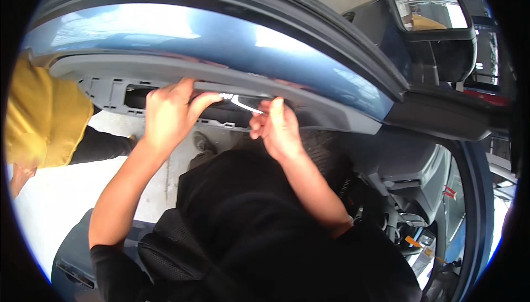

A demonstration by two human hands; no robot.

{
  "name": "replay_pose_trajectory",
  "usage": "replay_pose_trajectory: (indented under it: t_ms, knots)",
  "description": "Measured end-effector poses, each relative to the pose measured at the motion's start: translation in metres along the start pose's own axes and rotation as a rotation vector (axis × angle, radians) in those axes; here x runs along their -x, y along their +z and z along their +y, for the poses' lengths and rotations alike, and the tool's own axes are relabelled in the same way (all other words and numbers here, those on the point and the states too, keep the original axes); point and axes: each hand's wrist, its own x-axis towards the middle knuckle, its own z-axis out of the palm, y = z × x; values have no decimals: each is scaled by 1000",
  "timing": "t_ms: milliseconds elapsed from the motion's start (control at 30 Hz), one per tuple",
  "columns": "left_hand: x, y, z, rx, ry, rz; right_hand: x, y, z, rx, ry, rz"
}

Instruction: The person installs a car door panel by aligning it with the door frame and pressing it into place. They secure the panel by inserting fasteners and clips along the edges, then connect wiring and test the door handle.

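Along the inner side of a blue painted car door (232, 37), a grey door trim panel (121, 65) with a rectangular cut-out (136, 97) toward its left end and a longer dark recess (221, 114) farther right. Across the upper part of that recess, a thin bright bent piece (245, 105), roughly L-shaped, hard to tell as hand tool or loose strip.

Left hand (168, 114) with fingers bent over the panel's upper edge, tips mostly hidden, thumb stretched to the left end of the bent piece; impossible to tell how firmly closed. Right hand (282, 131) with fingers curled almost shut, apparently in a light pinch on the piece's lower right end, thumb raised.

Likeliest trouble: a slip of the bent piece out of that shallow pinch, with loss into the dark recess or a drop to the pale floor (160, 183). Next, a scratch across the glossy blue paint, so close beyond the panel, from a sudden sideways skid. Also possible: a cracked tab or bowed panel edge from too hard a pull on the left, or a scraped knuckle against the recess rim
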Motion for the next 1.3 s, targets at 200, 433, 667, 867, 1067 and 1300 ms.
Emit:
replay_pose_trajectory:
  t_ms: [200,433,667,867,1067,1300]
  knots:
    - [-3,-10,-11,81,125,-70,4,4,-6,77,33,-51]
    - [-7,-6,-15,31,202,-26,2,-1,-7,94,119,-117]
    - [-12,-10,-16,70,177,-94,2,-4,-13,71,133,-142]
    - [-11,-9,-3,215,-52,-151,2,-5,-10,73,139,-161]
    - [-17,-16,16,213,-190,-174,4,-5,-12,-15,123,-196]
    - [-8,-7,11,120,-161,-105,2,-9,-20,-52,163,-281]
